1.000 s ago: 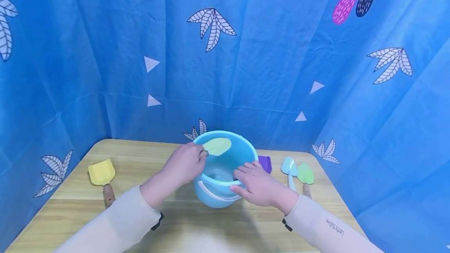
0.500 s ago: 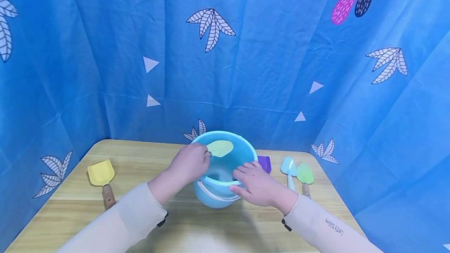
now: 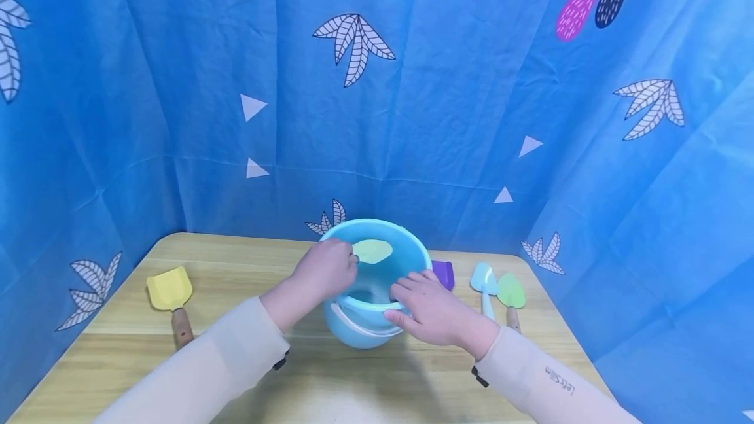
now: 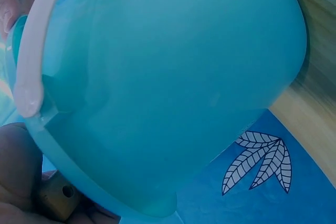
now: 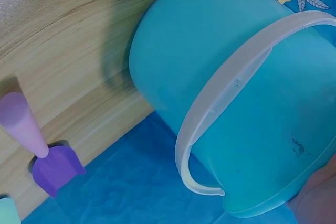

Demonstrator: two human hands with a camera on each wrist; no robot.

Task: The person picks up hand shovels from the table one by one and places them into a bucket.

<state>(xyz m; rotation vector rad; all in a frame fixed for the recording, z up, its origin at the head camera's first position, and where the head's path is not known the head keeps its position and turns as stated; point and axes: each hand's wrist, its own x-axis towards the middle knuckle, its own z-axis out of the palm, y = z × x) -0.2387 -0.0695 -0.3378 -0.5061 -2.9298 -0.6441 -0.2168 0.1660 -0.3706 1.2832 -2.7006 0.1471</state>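
Observation:
A light blue bucket [image 3: 360, 337] stands upright on the table, its white handle [image 4: 32, 61] hanging down along the near side. My left hand [image 3: 326, 271] is over the bucket's left rim and holds a toy shovel with a pale green blade [image 3: 374, 252]. That blade lies inside the mouth of the bucket, pointing right. In the left wrist view the end of its wooden handle [image 4: 59, 196] pokes out of the hand. My right hand [image 3: 434, 311] grips the bucket's near right rim, fingers inside and thumb outside.
A yellow toy shovel [image 3: 169, 289] with a wooden handle lies at the left of the table [image 3: 218, 254]. Right of the bucket lie a purple shovel [image 5: 58, 171], a light blue one [image 3: 484, 279] and a green one [image 3: 511, 290]. A blue curtain [image 3: 377, 136] surrounds the table's back and sides.
My left hand has moved right with the pale green shovel, whose blade now sits slightly lower in the bucket's mouth. The right hand and the bucket have stayed put.

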